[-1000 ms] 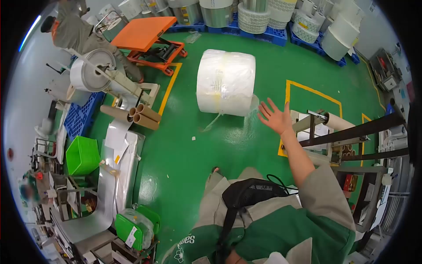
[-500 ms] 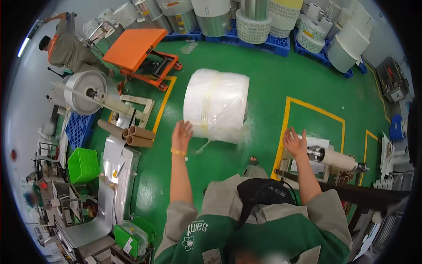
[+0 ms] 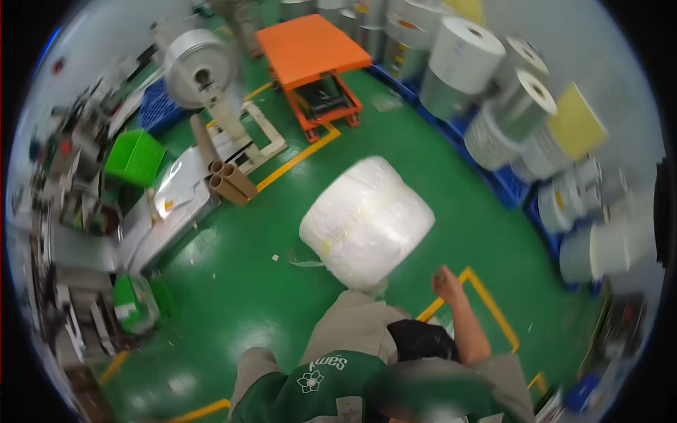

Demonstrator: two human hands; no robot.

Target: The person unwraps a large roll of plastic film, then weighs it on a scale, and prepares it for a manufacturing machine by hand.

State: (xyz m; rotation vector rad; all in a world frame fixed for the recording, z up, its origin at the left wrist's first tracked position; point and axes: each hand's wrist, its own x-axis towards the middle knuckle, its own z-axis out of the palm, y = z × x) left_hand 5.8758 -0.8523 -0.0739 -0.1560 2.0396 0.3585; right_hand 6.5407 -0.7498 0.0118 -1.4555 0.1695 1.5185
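A big white roll wrapped in plastic film (image 3: 367,222) lies on its side on the green floor, right in front of my knees. My right hand (image 3: 447,283) is low at the roll's right, a short gap from it, with the fingers curled into a fist; motion blur hides whether it grips anything. My left hand is out of view, with only the green and grey jacket showing at the bottom. A loose strip of film (image 3: 305,262) trails from the roll's left end.
An orange lift table (image 3: 310,46) stands at the back. To the left are cardboard tubes (image 3: 229,183), a green bin (image 3: 134,155) and a silver roll on a stand (image 3: 201,67). Large rolls on blue pallets (image 3: 493,92) line the right. Yellow lines (image 3: 490,310) mark the floor.
The view has swung round and moved up to the roll. My left hand has dropped out of sight, and my right hand has lowered and closed beside the roll.
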